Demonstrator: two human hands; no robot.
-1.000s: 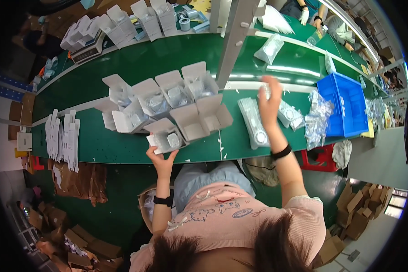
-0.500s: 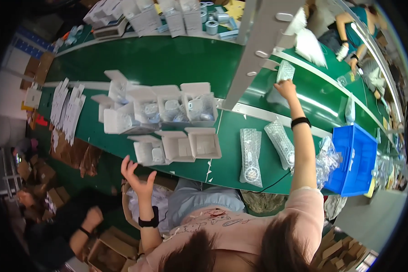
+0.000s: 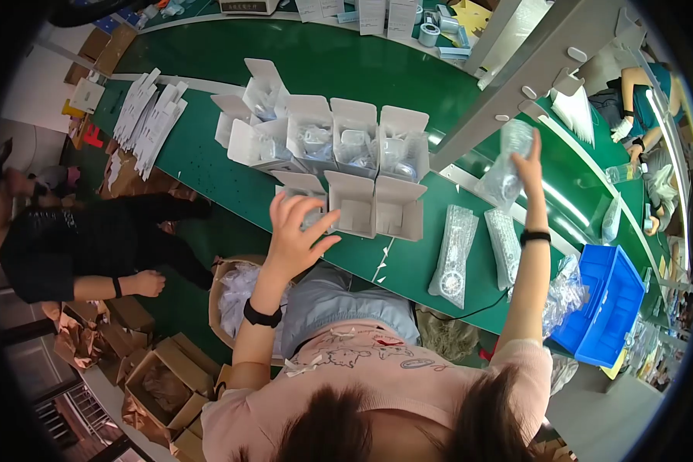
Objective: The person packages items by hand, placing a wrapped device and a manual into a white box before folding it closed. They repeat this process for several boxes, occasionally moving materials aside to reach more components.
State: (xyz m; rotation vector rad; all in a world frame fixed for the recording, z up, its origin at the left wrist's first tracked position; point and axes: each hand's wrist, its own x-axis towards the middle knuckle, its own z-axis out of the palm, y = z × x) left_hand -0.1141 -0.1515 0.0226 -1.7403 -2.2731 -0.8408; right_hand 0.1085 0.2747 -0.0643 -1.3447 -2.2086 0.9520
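Observation:
My right hand (image 3: pixel 528 169) grips a bubble-wrapped package (image 3: pixel 517 138) by its side, raised over the far right part of the green bench. With fingers spread and nothing in them, my left hand (image 3: pixel 286 240) hovers in front of a small open white box (image 3: pixel 300 185), hiding part of it. Beside that box stand two more open white boxes, a middle one (image 3: pixel 352 214) and a right one (image 3: pixel 400 219), with their bare insides showing. Behind them, several open white boxes (image 3: pixel 354 142) hold clear-wrapped pieces. Two bubble-wrapped packages, one left (image 3: pixel 453 262) and one right (image 3: pixel 503 242), lie on the bench.
A blue bin (image 3: pixel 610 308) stands at the right, with crumpled clear plastic (image 3: pixel 564 296) beside it. A grey metal post (image 3: pixel 508 96) rises behind the boxes. Flat white cartons (image 3: pixel 150 123) lie at the left. One person (image 3: pixel 92 246) is at left, another (image 3: pixel 651 100) at far right.
My right hand has lifted the bubble-wrapped package, now tilted and nearer. My left hand has moved up and right, toward the front boxes. The head view has shifted; the person at left has moved.

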